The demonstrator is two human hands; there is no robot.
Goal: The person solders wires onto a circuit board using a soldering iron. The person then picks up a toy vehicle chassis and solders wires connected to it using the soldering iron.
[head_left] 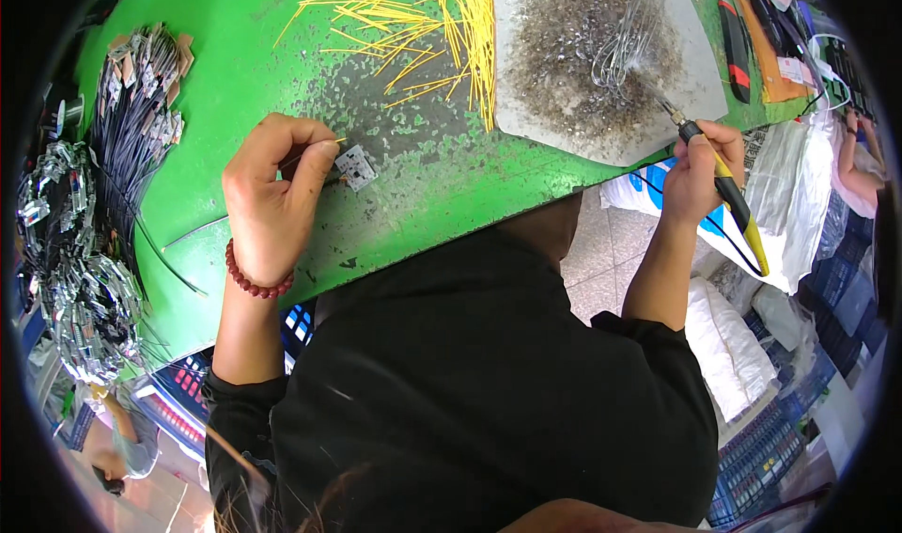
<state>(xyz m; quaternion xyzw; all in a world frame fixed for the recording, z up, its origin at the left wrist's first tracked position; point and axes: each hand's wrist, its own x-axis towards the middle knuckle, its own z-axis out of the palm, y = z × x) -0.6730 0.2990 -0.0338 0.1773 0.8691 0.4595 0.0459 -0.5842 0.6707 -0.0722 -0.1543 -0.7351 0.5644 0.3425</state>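
- I've got the left hand (272, 190) down on the green table (235, 44), near its front edge, fingers (319, 162) pinched narrow on a short yellow wire (336, 142).
- The small board (355, 167) lies flat just right of those fingertips, touching or nearly so; the wire end points toward it.
- Right hand (700, 171) sits off the table's right front corner, fingers wrapped around a soldering iron (728, 190).
- The iron's long axis runs up-left, its tip at the scorched grey pad (564, 54) by a wire stand (634, 30).
- So the board lies well apart to the left of the iron tip; the left hand is far nearer.
- Loose yellow wires (442, 25) are scattered at the back edge, dark cable bundles (122, 148) at the left edge.
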